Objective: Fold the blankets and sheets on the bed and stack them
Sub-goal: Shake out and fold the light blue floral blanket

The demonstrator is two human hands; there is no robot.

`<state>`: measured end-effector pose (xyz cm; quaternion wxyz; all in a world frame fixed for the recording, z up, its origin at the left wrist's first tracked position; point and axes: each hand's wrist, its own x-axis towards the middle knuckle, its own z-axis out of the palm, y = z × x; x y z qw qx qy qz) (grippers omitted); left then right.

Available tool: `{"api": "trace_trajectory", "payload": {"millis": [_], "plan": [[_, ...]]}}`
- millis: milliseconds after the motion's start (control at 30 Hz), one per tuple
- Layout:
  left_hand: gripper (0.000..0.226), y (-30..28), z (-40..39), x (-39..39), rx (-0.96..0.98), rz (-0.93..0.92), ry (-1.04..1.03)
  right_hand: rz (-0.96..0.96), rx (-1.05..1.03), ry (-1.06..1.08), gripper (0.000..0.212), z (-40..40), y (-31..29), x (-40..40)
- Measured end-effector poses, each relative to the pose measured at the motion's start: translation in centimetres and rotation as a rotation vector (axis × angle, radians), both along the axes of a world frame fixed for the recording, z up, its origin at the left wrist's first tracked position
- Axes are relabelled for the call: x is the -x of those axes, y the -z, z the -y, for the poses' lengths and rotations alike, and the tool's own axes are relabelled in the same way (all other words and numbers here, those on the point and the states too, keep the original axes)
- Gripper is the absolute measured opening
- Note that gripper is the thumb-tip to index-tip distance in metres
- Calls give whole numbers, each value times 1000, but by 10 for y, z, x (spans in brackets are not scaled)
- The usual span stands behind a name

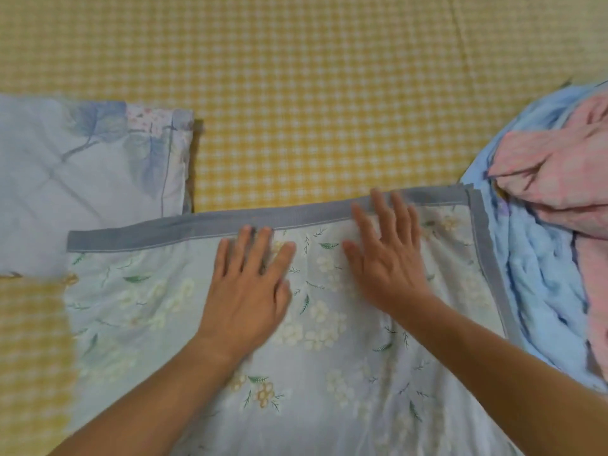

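Your left hand (250,291) lies flat on the floral sheet (329,373), fingers straight and a little spread, palm down, gripping nothing. Its fingertips reach just short of the grey border band (197,230) along the sheet's far edge. Your right hand (388,258) is flat as well, fingers straight and fanned, pressing the same sheet; its longest fingers overlap the grey band. The two hands sit near each other, apart, close to the middle of that far edge.

The floral sheet is pale blue-green with cream blossoms and small green sprigs, and it lies spread on the bed (296,93), directly in front of you. Several layered edges show at its far right corner, so it is folded over on itself. The grey band runs along the far edge and turns down the right side.

To your left, touching the sheet's far left corner, a folded blanket (82,179) in pale lilac with blue leaf prints lies flat on the bed. To your right, a crumpled light blue blanket (539,291) sits heaped just beside the sheet's right border, and a rumpled pink sheet (559,176) lies on top of it.

The bed is covered in a yellow-and-white checked cloth, which shows beyond the linens and at your near left. No box, basket or other container shows here; the linens rest straight on the bed.
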<state>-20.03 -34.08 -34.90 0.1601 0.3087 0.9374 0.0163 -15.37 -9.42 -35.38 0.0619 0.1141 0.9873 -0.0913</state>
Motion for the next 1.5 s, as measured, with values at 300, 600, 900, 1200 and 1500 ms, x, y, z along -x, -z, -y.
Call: {"api": "trace_trajectory", "payload": {"millis": [300,600,900,1200,1500], "plan": [[70,55,56,40,124,-26,-229,214,-155,264,73,-115,54,4],[76,9,178,42,-81,96,-1050,128,94,-180,67,58,21,-1],[40,-35,197,58,-925,1039,-1458,331,80,-52,69,54,41,18],[65,-57,181,58,-701,135,-252,442,-20,-9,70,71,29,33],[75,-21,225,38,-476,-252,45,537,-66,-6,69,76,25,42]]}}
